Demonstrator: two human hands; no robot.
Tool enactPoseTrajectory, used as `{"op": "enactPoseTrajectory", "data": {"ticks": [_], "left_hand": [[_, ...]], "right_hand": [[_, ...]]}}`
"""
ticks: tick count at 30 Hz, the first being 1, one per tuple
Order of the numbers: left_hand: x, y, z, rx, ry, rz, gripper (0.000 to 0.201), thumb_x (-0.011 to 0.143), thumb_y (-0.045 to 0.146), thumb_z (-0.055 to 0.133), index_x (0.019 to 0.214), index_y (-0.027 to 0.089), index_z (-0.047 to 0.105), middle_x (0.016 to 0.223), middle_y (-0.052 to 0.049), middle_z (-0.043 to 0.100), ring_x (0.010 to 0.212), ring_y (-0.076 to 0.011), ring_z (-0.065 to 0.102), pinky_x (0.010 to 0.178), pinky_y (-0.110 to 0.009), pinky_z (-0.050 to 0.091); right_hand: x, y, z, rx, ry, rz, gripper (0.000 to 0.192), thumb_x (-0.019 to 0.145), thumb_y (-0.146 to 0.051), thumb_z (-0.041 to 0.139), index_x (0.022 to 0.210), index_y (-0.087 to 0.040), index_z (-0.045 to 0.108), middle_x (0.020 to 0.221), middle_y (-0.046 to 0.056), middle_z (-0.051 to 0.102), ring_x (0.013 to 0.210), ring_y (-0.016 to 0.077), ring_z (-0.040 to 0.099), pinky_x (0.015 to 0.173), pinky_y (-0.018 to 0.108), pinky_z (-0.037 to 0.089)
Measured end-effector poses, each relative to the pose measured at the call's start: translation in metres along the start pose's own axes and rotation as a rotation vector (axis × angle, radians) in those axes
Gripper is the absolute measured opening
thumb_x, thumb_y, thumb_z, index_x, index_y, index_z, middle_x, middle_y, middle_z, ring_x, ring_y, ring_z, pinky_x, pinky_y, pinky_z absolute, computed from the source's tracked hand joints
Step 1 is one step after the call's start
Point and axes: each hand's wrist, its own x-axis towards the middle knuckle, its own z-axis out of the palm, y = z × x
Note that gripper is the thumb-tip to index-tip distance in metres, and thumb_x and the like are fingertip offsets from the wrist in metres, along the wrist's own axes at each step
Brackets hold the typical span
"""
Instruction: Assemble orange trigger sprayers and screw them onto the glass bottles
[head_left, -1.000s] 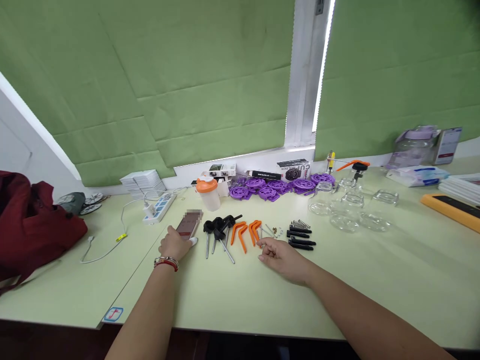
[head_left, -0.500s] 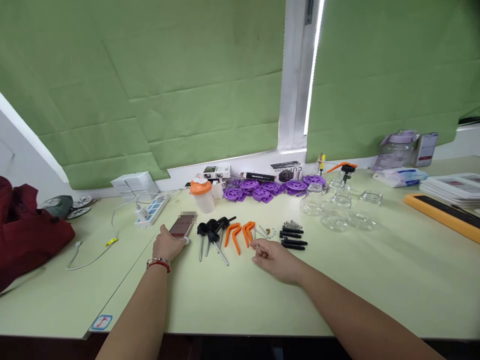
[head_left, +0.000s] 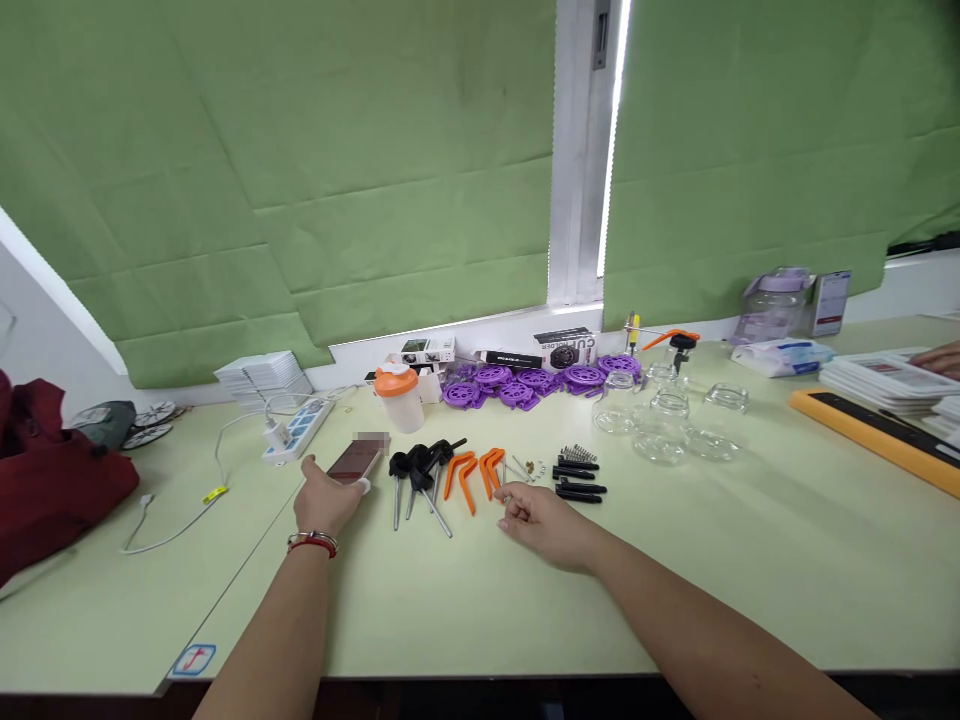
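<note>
My left hand (head_left: pixel 326 497) is closed around the lower end of a phone (head_left: pixel 358 460), which lies on the table. My right hand (head_left: pixel 541 522) rests on the tabletop with its fingers loosely curled; I see nothing held in it. Just beyond its fingertips are orange angled handles (head_left: pixel 491 468), partly covered by the hand. Between my hands lie black clamp-like parts with metal rods (head_left: pixel 421 476). Small metal pieces (head_left: pixel 531 467), springs (head_left: pixel 579 453) and black plastic parts (head_left: pixel 577 491) lie beyond and to the right of my right hand.
Behind stand an orange-lidded cup (head_left: pixel 399 400) and several purple plastic parts (head_left: pixel 517 390). Clear glass-like pieces (head_left: pixel 660 440) stand right of centre. A power strip (head_left: pixel 300 432) lies left. Another person's hand (head_left: pixel 939 360) touches stacked white trays (head_left: pixel 874 382) at the far right.
The view has shifted slightly. Another person's hand has come into view at the right edge. My left hand stays on the phone, and my right hand keeps its place by the orange handles.
</note>
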Motion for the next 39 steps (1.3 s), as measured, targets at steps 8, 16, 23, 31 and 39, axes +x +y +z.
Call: {"op": "enactPoseTrajectory", "data": {"ticks": [8, 16, 23, 31, 39], "left_hand": [[-0.014, 0.005, -0.010, -0.021, 0.111, 0.065, 0.101, 0.062, 0.053, 0.064, 0.141, 0.013, 0.014, 0.103, -0.016, 0.064, 0.093, -0.0344, 0.063, 0.075, -0.041, 0.050], [-0.048, 0.031, -0.018, -0.136, 0.275, 0.287, 0.098, 0.063, 0.045, 0.065, 0.140, 0.019, 0.010, 0.126, -0.012, 0.054, 0.108, -0.0303, 0.057, 0.092, -0.039, 0.045], [-0.077, 0.050, -0.008, -0.124, 0.283, 0.488, 0.098, 0.064, 0.039, 0.065, 0.138, 0.015, 0.006, 0.136, -0.015, 0.043, 0.124, -0.0283, 0.045, 0.104, -0.036, 0.036], [-0.077, 0.046, 0.003, -0.122, 0.374, 0.643, 0.093, 0.067, 0.039, 0.062, 0.137, 0.010, 0.008, 0.134, -0.019, 0.042, 0.128, -0.0305, 0.039, 0.105, -0.040, 0.035], [-0.063, 0.036, 0.009, -0.258, 0.632, 0.797, 0.097, 0.060, 0.036, 0.071, 0.139, 0.009, 0.023, 0.120, -0.018, 0.054, 0.111, -0.0339, 0.053, 0.091, -0.045, 0.046]], "right_hand": [[-0.001, -0.001, -0.001, -0.005, -0.001, -0.001, 0.036, 0.082, -0.041, 0.056, 0.114, -0.024, 0.054, 0.080, 0.001, 0.054, 0.068, 0.0147, 0.049, 0.063, 0.028, 0.040], [0.002, 0.001, -0.001, -0.011, 0.007, -0.006, 0.035, 0.083, -0.041, 0.055, 0.113, -0.022, 0.055, 0.081, 0.001, 0.053, 0.070, 0.0148, 0.049, 0.064, 0.028, 0.040], [0.003, 0.004, 0.000, 0.004, -0.002, -0.022, 0.033, 0.084, -0.040, 0.055, 0.112, -0.022, 0.055, 0.079, 0.000, 0.051, 0.068, 0.0136, 0.047, 0.062, 0.027, 0.039], [0.003, 0.004, -0.001, -0.012, -0.012, -0.013, 0.035, 0.084, -0.040, 0.054, 0.113, -0.021, 0.054, 0.078, 0.000, 0.052, 0.066, 0.0138, 0.047, 0.061, 0.027, 0.038], [0.000, -0.001, -0.001, -0.023, -0.022, -0.011, 0.034, 0.085, -0.040, 0.052, 0.114, -0.021, 0.053, 0.080, 0.000, 0.051, 0.068, 0.0131, 0.046, 0.062, 0.026, 0.038]]}}
